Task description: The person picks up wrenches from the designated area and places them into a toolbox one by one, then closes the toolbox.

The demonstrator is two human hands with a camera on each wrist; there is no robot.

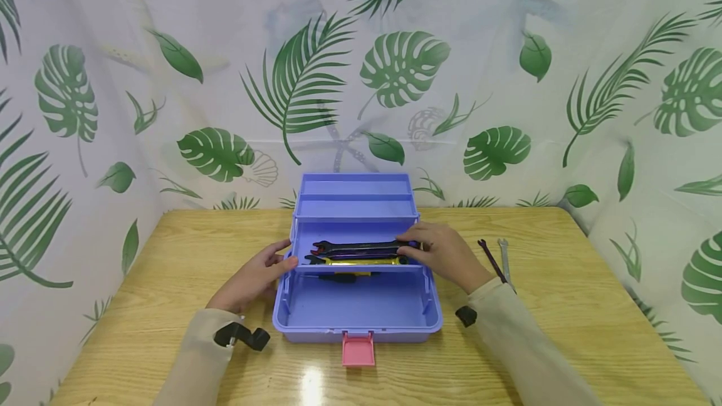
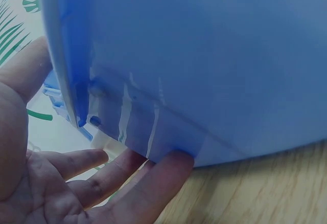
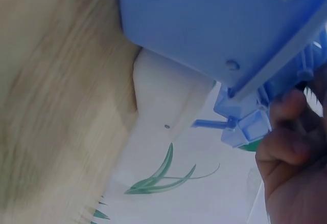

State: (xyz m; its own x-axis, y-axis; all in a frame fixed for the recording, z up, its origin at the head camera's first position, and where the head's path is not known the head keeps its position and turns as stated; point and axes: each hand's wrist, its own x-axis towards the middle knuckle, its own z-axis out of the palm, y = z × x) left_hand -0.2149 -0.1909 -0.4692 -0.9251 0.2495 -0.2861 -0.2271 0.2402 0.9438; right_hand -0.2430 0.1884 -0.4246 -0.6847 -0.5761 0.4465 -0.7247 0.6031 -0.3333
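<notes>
Dark wrenches [image 1: 361, 247], pinched by the right hand [image 1: 442, 252], whose finger and thumb partly hide their ends, lie in the toolbox [image 1: 361, 315] tray [image 1: 361, 269], while the left hand [image 1: 256, 277] rests relaxed fingers against its side and a black tool [image 1: 338, 278] below is half covered.

I can read no text, label, brand, number or sign anywhere. At twelve o'clock from me, the wrenches [image 1: 361, 247] in the toolbox [image 1: 316, 334] are too small to tell any stamped marking, and so are the two spanners [image 1: 504, 257] lying between one and two o'clock.
</notes>
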